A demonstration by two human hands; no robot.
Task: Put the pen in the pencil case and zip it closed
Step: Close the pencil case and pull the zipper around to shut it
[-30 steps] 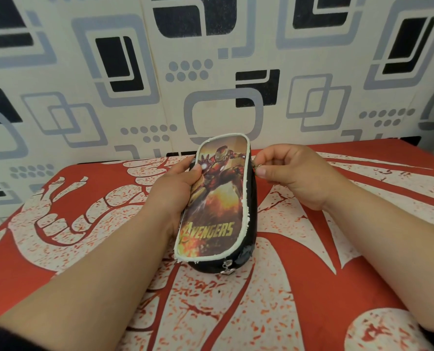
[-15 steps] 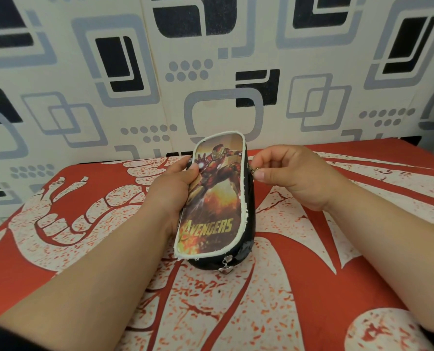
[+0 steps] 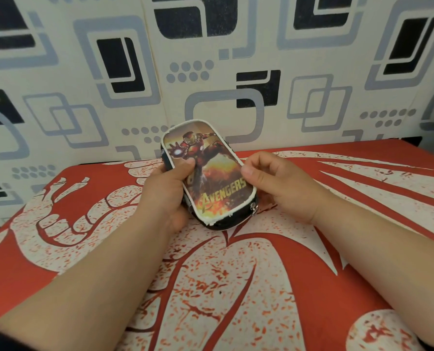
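The case (image 3: 210,173) sat at frame centre, tilted, its near end on the red sheet (image 3: 236,287). The left hand (image 3: 167,191) gripped its left edge, thumb on the printed face. The right hand (image 3: 274,183) pinched its right edge. No pen was visible.

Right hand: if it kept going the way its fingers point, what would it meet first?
The right hand points left, its thumb already at the case edge. It would press into the case first, then likely the left hand gripping the far side.

Red surface with cracked white print (image 3: 236,287), pencil case (image 3: 210,178) toward twelve o'clock (near end resting on it)
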